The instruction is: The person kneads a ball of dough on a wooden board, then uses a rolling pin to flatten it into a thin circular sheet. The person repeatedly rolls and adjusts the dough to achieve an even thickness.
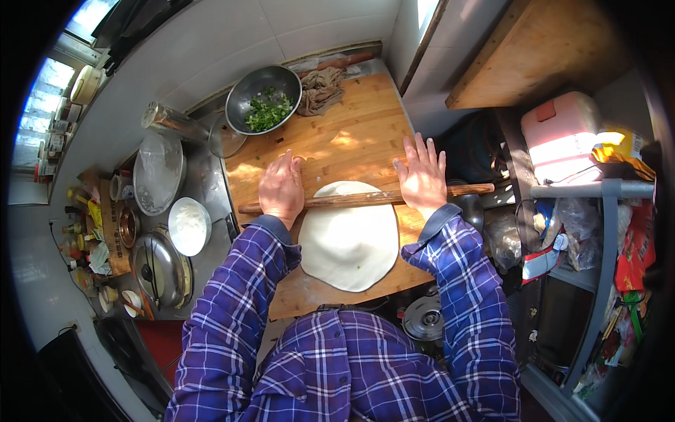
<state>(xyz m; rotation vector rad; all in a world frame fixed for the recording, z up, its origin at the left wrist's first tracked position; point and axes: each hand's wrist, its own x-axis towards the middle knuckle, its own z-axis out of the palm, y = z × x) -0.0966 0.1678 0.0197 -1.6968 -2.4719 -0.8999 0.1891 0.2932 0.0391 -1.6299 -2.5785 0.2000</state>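
A wooden rolling pin (358,199) lies crosswise over the upper part of a flat, roughly round sheet of dough (348,248). On the pin's left part rests the palm of my left hand (282,187), its fingers stretched forward rather than wrapped around the wood. My right hand (423,174) presses flat near the other end, fingers spread. Beneath the dough is a wooden board (364,121). A small green bit shows near the sheet's lower edge.
Chopped greens fill part of a metal bowl (263,100) at the board's far left. Beside it lies a crumpled cloth (320,90). Left of the board stand a white bowl of flour (190,227), a large basin (159,174) and a lidded pan (161,268). A metal rack (609,237) is at right.
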